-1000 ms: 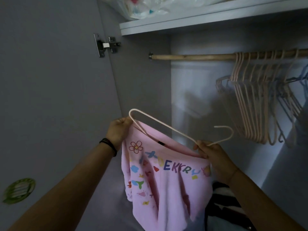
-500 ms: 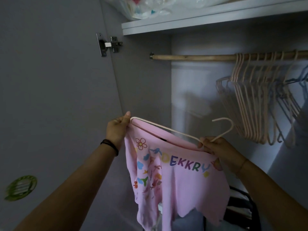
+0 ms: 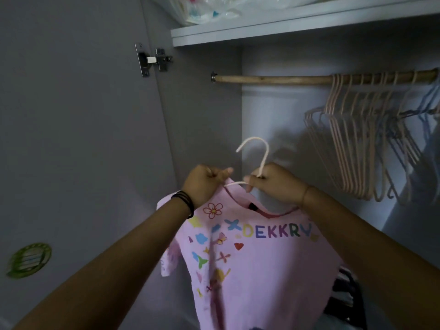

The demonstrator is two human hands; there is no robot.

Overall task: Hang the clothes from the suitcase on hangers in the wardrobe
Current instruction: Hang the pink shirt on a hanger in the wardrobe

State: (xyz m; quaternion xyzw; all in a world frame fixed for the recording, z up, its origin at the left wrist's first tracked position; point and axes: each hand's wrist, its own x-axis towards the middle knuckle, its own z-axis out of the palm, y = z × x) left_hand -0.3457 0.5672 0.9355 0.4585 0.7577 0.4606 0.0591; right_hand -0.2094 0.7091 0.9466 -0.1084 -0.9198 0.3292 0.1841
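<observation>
Wardrobe door (image 3: 71, 115) open, interior dim. Person stands facing it, both arms raised.

Pink T-shirt (image 3: 257, 258), printed with flowers, hearts and coloured letters, hangs in mid-air in front of the opening, below the rail (image 3: 273, 79) and not touching it. A pale hanger (image 3: 263, 153) is inside its neckline, hook upright above the collar.

Left hand (image 3: 204, 184): grip pinched together on the shirt's neck edge where the hanger arm comes out. Black bands (image 3: 184, 201) on that wrist.
Right hand (image 3: 276, 184): grip clamped round the hanger's stem, just under the hook.

Left end of the rail bare; empty hangers (image 3: 352, 144) bunched toward its right end. Plastic bags (image 3: 214, 8) sit on the shelf (image 3: 285, 25) above, at its left edge. Metal hinge (image 3: 152, 59) high on the door, green sticker (image 3: 29, 259) lower down.
</observation>
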